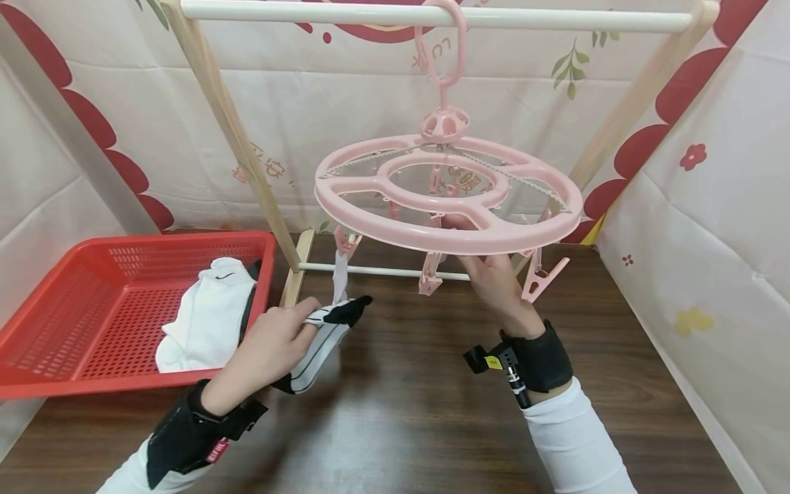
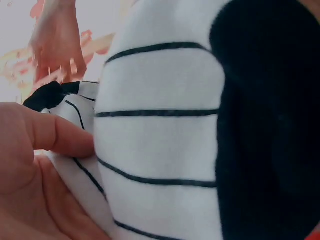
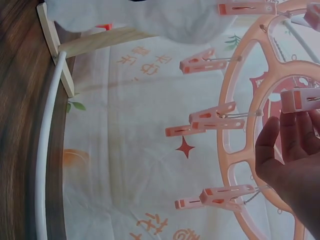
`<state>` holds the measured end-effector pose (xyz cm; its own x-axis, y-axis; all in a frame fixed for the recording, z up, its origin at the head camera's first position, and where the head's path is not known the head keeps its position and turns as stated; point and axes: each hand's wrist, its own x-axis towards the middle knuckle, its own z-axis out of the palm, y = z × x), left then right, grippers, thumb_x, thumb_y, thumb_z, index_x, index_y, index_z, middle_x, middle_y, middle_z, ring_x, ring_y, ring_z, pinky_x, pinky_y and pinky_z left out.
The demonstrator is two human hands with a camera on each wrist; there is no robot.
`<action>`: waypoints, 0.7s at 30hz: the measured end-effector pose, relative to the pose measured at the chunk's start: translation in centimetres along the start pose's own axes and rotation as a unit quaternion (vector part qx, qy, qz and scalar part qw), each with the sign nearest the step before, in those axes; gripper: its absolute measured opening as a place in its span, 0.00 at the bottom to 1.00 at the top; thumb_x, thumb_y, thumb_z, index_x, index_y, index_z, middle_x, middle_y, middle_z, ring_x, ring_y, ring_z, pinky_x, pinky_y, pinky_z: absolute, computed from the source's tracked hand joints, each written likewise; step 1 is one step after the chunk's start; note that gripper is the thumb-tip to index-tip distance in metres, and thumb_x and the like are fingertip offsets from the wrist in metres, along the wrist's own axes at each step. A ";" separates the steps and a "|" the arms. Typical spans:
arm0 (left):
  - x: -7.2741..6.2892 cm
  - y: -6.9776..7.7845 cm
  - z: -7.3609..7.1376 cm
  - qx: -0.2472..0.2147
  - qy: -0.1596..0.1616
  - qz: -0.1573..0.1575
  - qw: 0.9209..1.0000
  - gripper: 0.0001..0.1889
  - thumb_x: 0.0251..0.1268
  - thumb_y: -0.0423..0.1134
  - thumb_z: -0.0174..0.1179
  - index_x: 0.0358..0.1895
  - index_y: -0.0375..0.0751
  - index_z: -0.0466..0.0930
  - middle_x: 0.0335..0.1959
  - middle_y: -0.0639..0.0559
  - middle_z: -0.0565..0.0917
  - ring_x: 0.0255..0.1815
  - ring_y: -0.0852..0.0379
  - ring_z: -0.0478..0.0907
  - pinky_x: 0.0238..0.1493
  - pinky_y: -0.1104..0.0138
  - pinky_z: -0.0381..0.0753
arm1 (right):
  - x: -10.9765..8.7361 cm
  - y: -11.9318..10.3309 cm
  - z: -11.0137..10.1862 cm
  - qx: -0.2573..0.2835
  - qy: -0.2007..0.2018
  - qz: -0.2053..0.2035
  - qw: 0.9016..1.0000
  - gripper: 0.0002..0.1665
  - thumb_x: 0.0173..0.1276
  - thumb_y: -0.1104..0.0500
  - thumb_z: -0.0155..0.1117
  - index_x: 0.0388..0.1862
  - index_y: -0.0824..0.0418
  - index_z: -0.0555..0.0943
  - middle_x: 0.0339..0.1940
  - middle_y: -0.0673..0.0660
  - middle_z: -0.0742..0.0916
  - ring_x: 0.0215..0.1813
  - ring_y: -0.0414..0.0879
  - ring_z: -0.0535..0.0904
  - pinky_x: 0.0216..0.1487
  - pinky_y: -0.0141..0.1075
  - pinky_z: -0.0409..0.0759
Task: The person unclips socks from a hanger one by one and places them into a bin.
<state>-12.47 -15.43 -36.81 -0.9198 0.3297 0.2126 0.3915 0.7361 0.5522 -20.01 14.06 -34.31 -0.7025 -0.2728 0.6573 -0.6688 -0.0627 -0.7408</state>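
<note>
My left hand [image 1: 280, 343] grips a white sock with black stripes and black patches [image 1: 317, 350], below the left side of a pink round clip hanger [image 1: 336, 206]. The striped fabric [image 2: 160, 145] fills much of the left wrist view. Just above, a white sock [image 1: 340, 274] hangs edge-on from a pink clothespin [image 1: 347, 241]. My right hand [image 1: 494, 278] reaches up under the hanger, its fingers partly hidden by the ring. In the right wrist view, that hand's fingers [image 3: 290, 132] are at a pink clothespin [image 3: 299, 100]; the thumb's contact is hidden.
A red basket [image 1: 92, 243] at left holds white socks [image 1: 206, 315] and something dark. The hanger hooks over a white rail [image 1: 321, 10] on a wooden frame [image 1: 231, 130]. Several other clothespins [image 3: 202, 62] dangle from the ring. A low white bar [image 1: 382, 270] crosses behind.
</note>
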 end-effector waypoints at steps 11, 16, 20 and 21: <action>-0.2 -2.4 -5.1 0.047 0.060 -0.040 0.996 0.09 0.66 0.29 0.47 0.42 0.37 0.78 0.19 0.52 0.72 0.22 0.52 0.69 0.24 0.60 0.66 | 0.2 0.4 0.0 0.008 -0.006 -0.024 1.000 0.18 0.71 0.71 0.53 0.55 0.84 0.69 0.52 0.51 0.82 0.53 0.44 0.77 0.56 0.37 0.72; -0.3 -4.2 -7.6 0.040 0.051 -0.080 0.995 0.15 0.70 0.32 0.42 0.49 0.34 0.78 0.31 0.41 0.79 0.28 0.47 0.71 0.26 0.60 0.65 | 0.2 0.3 0.1 0.006 -0.002 -0.010 1.000 0.19 0.72 0.69 0.54 0.56 0.82 0.71 0.51 0.53 0.83 0.53 0.45 0.77 0.57 0.39 0.71; -0.4 -5.9 -8.7 -0.010 0.009 -0.152 0.988 0.21 0.75 0.40 0.36 0.60 0.34 0.73 0.45 0.35 0.78 0.42 0.42 0.70 0.34 0.57 0.67 | 0.2 0.1 0.1 0.008 0.005 0.003 1.000 0.21 0.72 0.68 0.54 0.58 0.81 0.70 0.52 0.51 0.83 0.53 0.45 0.77 0.57 0.39 0.71; -0.4 -6.4 -8.9 -0.027 -0.005 -0.173 0.985 0.23 0.76 0.42 0.35 0.63 0.34 0.71 0.48 0.34 0.76 0.45 0.42 0.69 0.36 0.57 0.67 | 0.2 0.1 0.1 0.008 0.003 0.002 1.000 0.21 0.72 0.68 0.54 0.58 0.81 0.70 0.52 0.50 0.82 0.53 0.45 0.77 0.57 0.39 0.71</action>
<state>-14.84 -25.49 -33.23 -0.9975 0.0710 -0.0030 0.0531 0.7728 0.6324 -20.17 13.87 -34.31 -0.7069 -0.2665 0.6551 -0.6622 -0.0761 -0.7455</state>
